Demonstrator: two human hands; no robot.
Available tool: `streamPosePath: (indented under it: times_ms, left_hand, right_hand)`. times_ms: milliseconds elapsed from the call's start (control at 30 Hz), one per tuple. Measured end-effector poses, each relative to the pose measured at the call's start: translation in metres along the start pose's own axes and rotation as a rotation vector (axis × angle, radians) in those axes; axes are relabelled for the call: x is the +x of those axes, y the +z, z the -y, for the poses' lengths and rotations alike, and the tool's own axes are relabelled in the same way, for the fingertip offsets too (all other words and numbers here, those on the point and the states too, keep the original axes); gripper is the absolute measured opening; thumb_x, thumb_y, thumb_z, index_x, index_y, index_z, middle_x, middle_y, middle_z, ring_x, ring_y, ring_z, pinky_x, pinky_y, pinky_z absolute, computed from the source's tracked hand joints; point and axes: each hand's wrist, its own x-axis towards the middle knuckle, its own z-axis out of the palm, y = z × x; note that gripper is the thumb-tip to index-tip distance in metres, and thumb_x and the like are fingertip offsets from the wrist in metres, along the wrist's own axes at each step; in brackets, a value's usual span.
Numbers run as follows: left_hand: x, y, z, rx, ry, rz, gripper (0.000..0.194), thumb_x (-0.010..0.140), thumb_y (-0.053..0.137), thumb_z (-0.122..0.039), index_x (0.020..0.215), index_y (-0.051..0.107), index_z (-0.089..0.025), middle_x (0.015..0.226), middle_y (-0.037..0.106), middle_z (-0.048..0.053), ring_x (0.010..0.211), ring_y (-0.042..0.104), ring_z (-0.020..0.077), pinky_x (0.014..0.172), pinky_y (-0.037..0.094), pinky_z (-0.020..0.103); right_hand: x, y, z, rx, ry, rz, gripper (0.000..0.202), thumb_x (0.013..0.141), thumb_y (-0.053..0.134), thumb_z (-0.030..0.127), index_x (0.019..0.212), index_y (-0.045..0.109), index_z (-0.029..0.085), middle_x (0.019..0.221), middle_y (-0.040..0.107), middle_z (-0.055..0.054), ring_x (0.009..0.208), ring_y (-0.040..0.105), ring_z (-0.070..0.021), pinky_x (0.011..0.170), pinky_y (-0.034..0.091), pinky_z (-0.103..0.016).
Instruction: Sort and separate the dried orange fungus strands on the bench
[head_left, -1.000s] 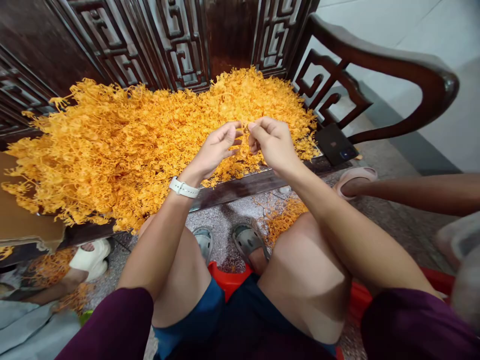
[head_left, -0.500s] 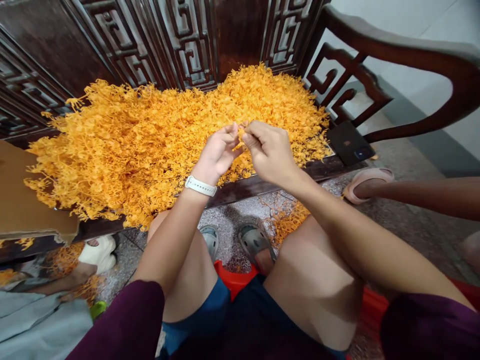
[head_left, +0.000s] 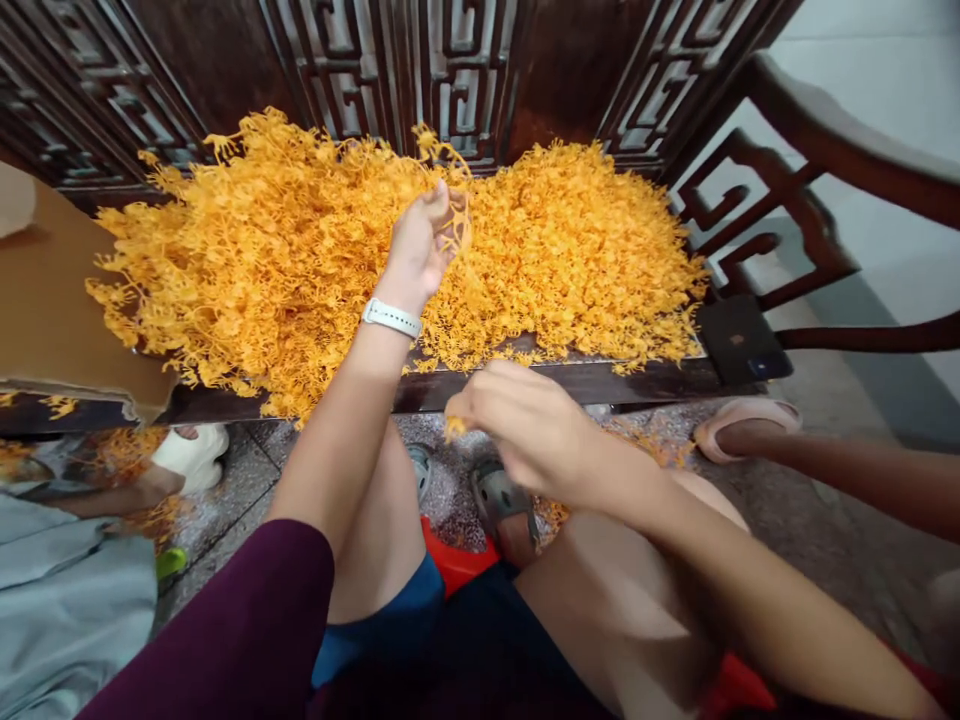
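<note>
A large heap of orange plastic sprigs (head_left: 300,240) lies on the dark wooden bench. My left hand (head_left: 421,240), with a white band at the wrist, is raised over the middle of the heap. Its fingers are closed around a branching orange sprig (head_left: 459,215) that sticks up past the fingertips. Lower and nearer to me, in front of the bench edge, is my right hand (head_left: 529,425), its fingers curled together. A small orange piece (head_left: 454,428) pokes out from its fingertips; blur hides its exact shape.
The bench has a carved back (head_left: 465,80) and a curved armrest (head_left: 885,140). A dark phone (head_left: 742,340) lies at its right end. Torn cardboard (head_left: 67,310) stands at left. Other people's feet (head_left: 750,425) flank mine, with orange scraps (head_left: 652,440) on the floor.
My hands were together over the heap and are now apart. The left has gone up with the sprig; the right has come down toward my knees with a small orange piece. The view has shifted slightly.
</note>
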Motion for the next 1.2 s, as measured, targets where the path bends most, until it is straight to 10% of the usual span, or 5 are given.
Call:
streamPosePath:
  times_ms: [233,533,867,1033,1200]
  left_hand:
    - [-0.034,0.014,0.001,0.399,0.131,0.071,0.020,0.093,0.074,-0.034,0.081,0.066,-0.020,0.086,0.065,0.005,0.086,0.062,0.0178,0.081,0.049,0.033]
    - [-0.059,0.039,0.019,0.686,0.500,0.269,0.028,0.093,0.063,-0.020,0.069,0.048,-0.023,0.069,0.053,-0.001,0.066,0.049,0.0153,0.068,0.034,0.033]
    - [-0.087,0.052,0.029,1.463,0.917,0.282,0.020,0.104,0.048,-0.021,0.092,0.064,-0.022,0.104,0.070,0.013,0.089,0.063,0.0271,0.077,0.040,0.040]
    - [-0.090,0.049,0.029,1.510,0.865,0.339,0.020,0.102,0.048,-0.017,0.092,0.065,-0.021,0.107,0.070,0.015,0.089,0.065,0.0285,0.074,0.042,0.040]
    - [-0.075,0.049,0.032,0.835,0.417,0.345,0.027,0.096,0.070,-0.045,0.106,0.063,-0.021,0.111,0.073,0.012,0.103,0.069,0.0266,0.086,0.051,0.038]
  right_hand:
    - [0.000,-0.073,-0.065,0.836,0.713,-0.584,0.049,0.097,0.053,0.070,0.108,0.065,0.024,0.113,0.071,-0.012,0.089,0.068,-0.0226,0.069,0.058,-0.036]
    - [-0.030,-0.066,-0.098,0.181,0.605,-0.670,0.043,0.085,0.082,0.045,0.116,0.061,0.023,0.088,0.065,0.000,0.066,0.052,-0.0122,0.060,0.042,-0.029]
    - [-0.016,-0.053,-0.110,0.620,0.762,-0.758,0.056,0.078,0.085,0.057,0.107,0.050,0.025,0.085,0.063,0.003,0.068,0.061,-0.0126,0.061,0.049,-0.028]
    - [-0.008,-0.046,-0.127,0.528,0.695,-0.717,0.044,0.079,0.084,0.053,0.094,0.057,0.022,0.072,0.056,0.005,0.061,0.055,-0.0109,0.060,0.048,-0.028]
    - [-0.002,-0.050,-0.134,0.617,0.724,-0.796,0.039,0.078,0.082,0.051,0.088,0.059,0.021,0.070,0.057,0.005,0.062,0.053,-0.0106,0.061,0.048,-0.027]
